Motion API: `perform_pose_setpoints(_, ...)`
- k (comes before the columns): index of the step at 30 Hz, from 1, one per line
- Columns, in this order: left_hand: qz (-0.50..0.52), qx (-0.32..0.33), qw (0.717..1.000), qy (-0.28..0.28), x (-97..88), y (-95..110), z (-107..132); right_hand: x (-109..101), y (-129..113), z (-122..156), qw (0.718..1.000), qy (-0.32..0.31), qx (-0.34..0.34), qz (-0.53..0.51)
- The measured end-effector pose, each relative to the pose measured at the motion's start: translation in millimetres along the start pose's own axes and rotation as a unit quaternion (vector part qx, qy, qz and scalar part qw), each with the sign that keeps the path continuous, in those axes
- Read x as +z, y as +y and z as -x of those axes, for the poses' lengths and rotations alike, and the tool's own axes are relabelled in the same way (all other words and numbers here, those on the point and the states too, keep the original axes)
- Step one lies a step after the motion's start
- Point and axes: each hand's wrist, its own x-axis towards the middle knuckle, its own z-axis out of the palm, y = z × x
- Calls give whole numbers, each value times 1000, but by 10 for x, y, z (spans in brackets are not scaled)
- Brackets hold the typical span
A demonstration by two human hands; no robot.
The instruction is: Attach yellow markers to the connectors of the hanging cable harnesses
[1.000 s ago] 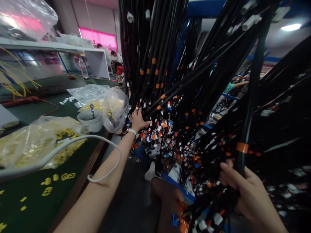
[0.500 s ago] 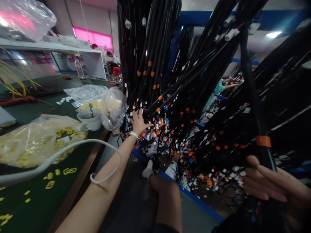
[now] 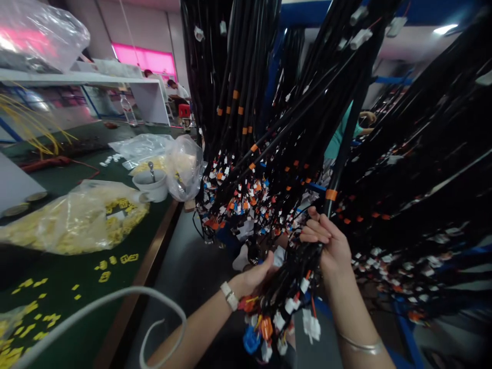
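My right hand [image 3: 332, 243] is closed around a black wire harness [image 3: 340, 159], just below its orange tape band [image 3: 331, 195]. Below that grip the harness splits into many thin black wires, ending in white, orange, blue and red connectors [image 3: 265, 328]. My left hand [image 3: 253, 277], with a white watch at the wrist, is against the left side of these loose wires. Its thumb points up, and its other fingers are hidden behind the wires. Behind both hands hang dense rows of similar black harnesses [image 3: 246, 66] with coloured connectors at their lower ends.
On the left, a green-topped table [image 3: 126, 292] bears a bag of yellow parts [image 3: 73, 220], a white cup [image 3: 151, 187] and scattered yellow pieces. A white cable [image 3: 130, 291] curves across the lower left. Blue rack beams [image 3: 303, 14] stand behind. Beyond them a person in green [image 3: 338, 141] is partly visible.
My left hand has come back from the hanging connectors to the held harness's wires. My right hand has moved left and up with the harness, bringing its connector ends into view.
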Motion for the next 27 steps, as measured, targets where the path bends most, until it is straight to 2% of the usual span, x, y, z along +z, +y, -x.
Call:
perform_pose_setpoints(2, 60, -34, 996, -54, -19, -163, 64, -103, 73, -130, 999, 10, -24, 28)
perform_pose_setpoints(3, 81, -30, 994, -71, -47, -194, 90, -162, 106, -194, 997, 22, -43, 52)
perform_pose_setpoints(5, 118, -9, 989, -94, -110, -169, 132, -296, 176, -322, 986, 60, -99, 122)
perform_pose_setpoints(7, 163, 0, 981, -109, -146, -70, 178, -436, 250, -449, 951, 119, -170, 229)
perform_pose_setpoints(8, 192, 0, 975, -113, -146, -6, 206, -503, 284, -512, 920, 153, -205, 298)
perform_pose_setpoints(9, 222, -1, 968, -117, -133, 63, 238, -564, 315, -574, 876, 187, -235, 377)
perform_pose_setpoints(11, 271, -6, 955, -122, -72, 202, 306, -655, 360, -689, 757, 248, -285, 533)
perform_pose_setpoints(13, 301, -2, 946, -118, 9, 332, 368, -700, 384, -785, 652, 283, -297, 638)
perform_pose_setpoints(15, 323, 5, 940, -109, 82, 442, 415, -701, 393, -855, 593, 303, -275, 694)
perform_pose_setpoints(17, 341, 9, 934, -104, 133, 526, 445, -677, 397, -896, 556, 319, -246, 727)
perform_pose_setpoints(20, 350, 7, 931, -100, 169, 600, 462, -635, 401, -921, 514, 340, -213, 758)
perform_pose_setpoints(22, 348, 3, 932, -96, 176, 615, 458, -619, 399, -926, 503, 346, -202, 766)
perform_pose_setpoints(25, 336, -9, 939, -72, 159, 580, 436, -634, 387, -923, 521, 345, -204, 754)
perform_pose_setpoints(27, 316, -21, 948, -37, 123, 520, 417, -679, 385, -896, 556, 336, -216, 729)
